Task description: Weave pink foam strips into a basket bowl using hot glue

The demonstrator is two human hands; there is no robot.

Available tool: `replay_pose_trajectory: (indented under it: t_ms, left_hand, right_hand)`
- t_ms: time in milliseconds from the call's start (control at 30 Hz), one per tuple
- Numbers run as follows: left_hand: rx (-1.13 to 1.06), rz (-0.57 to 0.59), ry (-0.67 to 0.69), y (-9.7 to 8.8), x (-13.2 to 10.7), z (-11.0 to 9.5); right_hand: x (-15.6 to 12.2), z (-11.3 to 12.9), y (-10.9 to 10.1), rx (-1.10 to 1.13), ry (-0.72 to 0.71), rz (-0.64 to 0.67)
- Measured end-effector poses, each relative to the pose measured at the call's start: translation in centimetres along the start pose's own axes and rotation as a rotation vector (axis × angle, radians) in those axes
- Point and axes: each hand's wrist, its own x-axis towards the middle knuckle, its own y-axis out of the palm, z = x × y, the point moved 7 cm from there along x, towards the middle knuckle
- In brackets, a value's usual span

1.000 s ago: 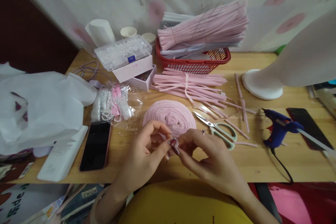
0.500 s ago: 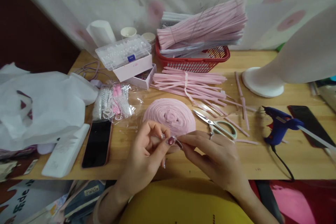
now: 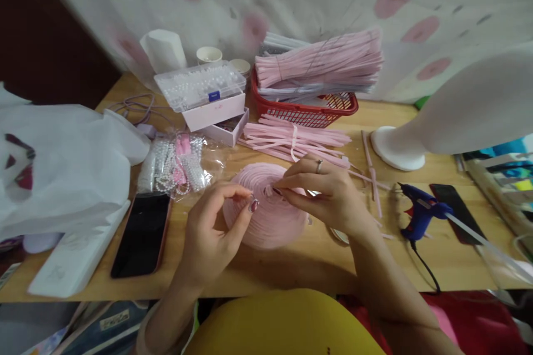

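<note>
The pink coil (image 3: 266, 233) lies near the middle of the table (image 3: 291, 274), under both sets of fingertips. The left hand (image 3: 214, 227) is narrowed almost to a pinch over its left part, the right hand (image 3: 325, 188) likewise over its centre; I cannot tell whether either holds anything. A hard tug at the centre could loosen the rings, and a sideways sweep could catch the scissors (image 3: 313, 193), partly hidden below the right hand

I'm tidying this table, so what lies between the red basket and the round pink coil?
In the head view, a bundle of pink strips lies between the red basket and the round pink coil.
</note>
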Motion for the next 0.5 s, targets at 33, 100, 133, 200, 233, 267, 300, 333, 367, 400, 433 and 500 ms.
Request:
replay_pose_trajectory:
  t_ms: [33, 100, 133, 200, 233, 267, 300, 333, 367, 400, 433, 500]
  left_hand:
    - [0.069, 0.02, 0.067, 0.2, 0.1, -0.2]
    - [0.156, 0.046, 0.17, 0.7, 0.1, -0.4]
    - [0.174, 0.047, 0.197, 1.0, 0.1, -0.4]
    - [0.168, 0.021, 0.209, 1.3, 0.0, -0.3]
    - [0.159, 0.0, 0.2, 1.5, -0.1, -0.1]
    - [0.151, -0.024, 0.187, 1.6, -0.1, 0.0]
    - [0.145, -0.047, 0.169, 1.7, -0.1, 0.2]
    - [0.142, -0.067, 0.149, 1.8, -0.1, 0.3]
    - [0.141, -0.083, 0.129, 2.0, 0.0, 0.4]
    - [0.144, -0.092, 0.111, 2.1, 0.0, 0.5]
    - [0.151, -0.099, 0.094, 2.2, 0.1, 0.5]
    - [0.166, -0.109, 0.068, 2.3, 0.3, 0.4]
  right_hand:
    - [0.4, -0.1, 0.3, -0.003, -0.015, 0.042]
    - [1.0, -0.2, 0.8, -0.023, -0.028, 0.137]
    - [1.2, -0.3, 1.1, -0.045, -0.026, 0.182]
    - [1.4, -0.4, 1.4, -0.101, -0.022, 0.256]
    - [1.5, -0.4, 1.5, -0.122, -0.024, 0.279]
    - [1.5, -0.4, 1.5, -0.133, -0.028, 0.294]
    - [1.5, -0.4, 1.4, -0.134, -0.034, 0.304]
    - [1.4, -0.4, 1.4, -0.125, -0.045, 0.312]
    - [1.4, -0.5, 1.3, -0.111, -0.056, 0.315]
    - [1.4, -0.5, 1.2, -0.097, -0.069, 0.318]
    - [1.3, -0.6, 1.2, -0.087, -0.082, 0.321]
    - [1.4, -0.7, 1.1, -0.078, -0.104, 0.32]
